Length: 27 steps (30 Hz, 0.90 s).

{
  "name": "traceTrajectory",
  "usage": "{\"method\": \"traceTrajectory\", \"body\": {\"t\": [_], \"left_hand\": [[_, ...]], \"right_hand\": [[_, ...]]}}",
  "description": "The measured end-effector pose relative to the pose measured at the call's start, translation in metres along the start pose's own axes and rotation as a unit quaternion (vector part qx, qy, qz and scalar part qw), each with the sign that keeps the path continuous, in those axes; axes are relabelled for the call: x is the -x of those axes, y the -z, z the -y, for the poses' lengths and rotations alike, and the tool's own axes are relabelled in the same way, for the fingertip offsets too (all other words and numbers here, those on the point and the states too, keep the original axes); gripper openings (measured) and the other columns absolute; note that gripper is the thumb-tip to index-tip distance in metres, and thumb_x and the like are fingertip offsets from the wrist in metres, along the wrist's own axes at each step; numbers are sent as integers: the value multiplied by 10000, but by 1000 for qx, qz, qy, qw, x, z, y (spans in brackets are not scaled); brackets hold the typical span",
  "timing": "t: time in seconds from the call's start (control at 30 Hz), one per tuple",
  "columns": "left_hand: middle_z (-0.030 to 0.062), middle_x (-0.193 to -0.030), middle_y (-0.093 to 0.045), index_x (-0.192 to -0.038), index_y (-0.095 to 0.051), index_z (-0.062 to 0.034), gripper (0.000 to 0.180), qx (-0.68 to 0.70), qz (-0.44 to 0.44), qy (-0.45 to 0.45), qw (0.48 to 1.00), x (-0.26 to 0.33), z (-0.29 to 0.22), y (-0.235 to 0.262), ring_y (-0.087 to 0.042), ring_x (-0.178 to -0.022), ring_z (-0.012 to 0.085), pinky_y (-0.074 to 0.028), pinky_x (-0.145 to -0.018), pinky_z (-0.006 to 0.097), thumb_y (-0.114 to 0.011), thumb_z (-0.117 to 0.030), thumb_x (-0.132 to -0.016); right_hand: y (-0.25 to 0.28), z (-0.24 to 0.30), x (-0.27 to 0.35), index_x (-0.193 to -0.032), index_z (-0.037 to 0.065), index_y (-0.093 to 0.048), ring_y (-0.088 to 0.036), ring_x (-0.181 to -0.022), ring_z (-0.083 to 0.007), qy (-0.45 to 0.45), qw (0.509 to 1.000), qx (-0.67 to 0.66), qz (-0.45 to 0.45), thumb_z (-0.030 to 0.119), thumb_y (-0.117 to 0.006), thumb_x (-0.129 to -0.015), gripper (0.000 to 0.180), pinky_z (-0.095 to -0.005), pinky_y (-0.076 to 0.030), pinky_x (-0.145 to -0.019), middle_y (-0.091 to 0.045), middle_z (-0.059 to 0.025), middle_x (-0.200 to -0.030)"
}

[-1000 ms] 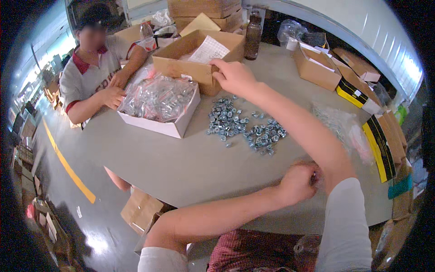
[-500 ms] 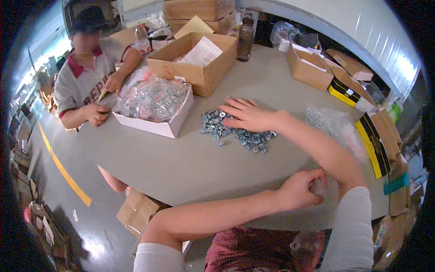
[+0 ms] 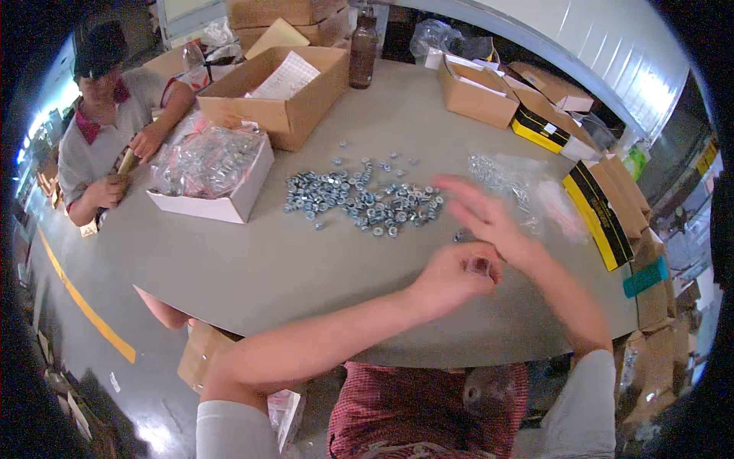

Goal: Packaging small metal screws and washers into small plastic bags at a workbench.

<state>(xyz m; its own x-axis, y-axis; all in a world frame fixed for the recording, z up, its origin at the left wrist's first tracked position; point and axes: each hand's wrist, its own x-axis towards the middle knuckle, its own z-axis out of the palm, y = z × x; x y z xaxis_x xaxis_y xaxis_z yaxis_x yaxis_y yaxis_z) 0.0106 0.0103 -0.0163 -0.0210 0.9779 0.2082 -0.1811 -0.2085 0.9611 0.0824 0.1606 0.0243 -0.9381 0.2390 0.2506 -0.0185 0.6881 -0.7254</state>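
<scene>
Many small silvery-blue metal nuts (image 3: 359,203) lie spread over the middle of the grey table (image 3: 306,268). My left hand (image 3: 455,279) is closed in front of them, curled round a small clear plastic item (image 3: 479,265). Whether this is a bag or a cup I cannot make out. Just beyond it, my right hand (image 3: 489,222) is slightly blurred, its fingers stretched out at the right edge of the nuts. A nut or two (image 3: 459,236) lies below its fingers. The right wrist is close to the left hand's fingers.
A white box (image 3: 248,183) of bagged hardware and a brown carton (image 3: 310,99) stand left, near a co-worker (image 3: 115,130) holding something. A dark bottle (image 3: 363,50) stands behind. Clear bags (image 3: 508,183) of screw-like parts lie right, beside black-and-yellow boxes (image 3: 600,214).
The nuts have gone from a compact heap to a wider spread. My right hand has left them, moving right and nearer. My left hand has moved left and farther from me. The view has shifted.
</scene>
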Motion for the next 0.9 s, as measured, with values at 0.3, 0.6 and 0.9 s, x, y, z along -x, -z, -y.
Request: {"method": "traceTrajectory", "body": {"t": [0.3, 0.6, 0.9], "left_hand": [[84, -787, -635, -830, -612, -37, 124, -308, -130, -78, 939, -10, 6, 13, -612, -810, 225, -468, -774, 349, -674, -21, -724], [142, -802, -600, -824, -590, -48, 162, -448, -122, -179, 867, -12, 7, 20, -578, -870, 370, -421, -804, 457, -679, -63, -690], [147, -846, -640, -870, -621, -55, 184, -524, -148, -169, 822, -7, -4, 19, -595, -909, 360, -452, -844, 463, -698, -74, -704]], "right_hand": [[21, 73, 91, -1035, 165, -710, -535, -1261, -264, 67, 968, 240, 21, -3, -596, -688, 402, -560, -191, -1181, -692, 2, -1115], [19, 60, 90, -1150, 182, -695, -468, -1339, -283, 113, 962, 249, -17, 14, -643, -655, 525, -606, -90, -1185, -662, -3, -1229], [3, 51, 86, -1136, 134, -718, -488, -1326, -309, 78, 946, 314, 23, 65, -673, -702, 441, -613, -33, -1189, -627, -20, -1329]]}}
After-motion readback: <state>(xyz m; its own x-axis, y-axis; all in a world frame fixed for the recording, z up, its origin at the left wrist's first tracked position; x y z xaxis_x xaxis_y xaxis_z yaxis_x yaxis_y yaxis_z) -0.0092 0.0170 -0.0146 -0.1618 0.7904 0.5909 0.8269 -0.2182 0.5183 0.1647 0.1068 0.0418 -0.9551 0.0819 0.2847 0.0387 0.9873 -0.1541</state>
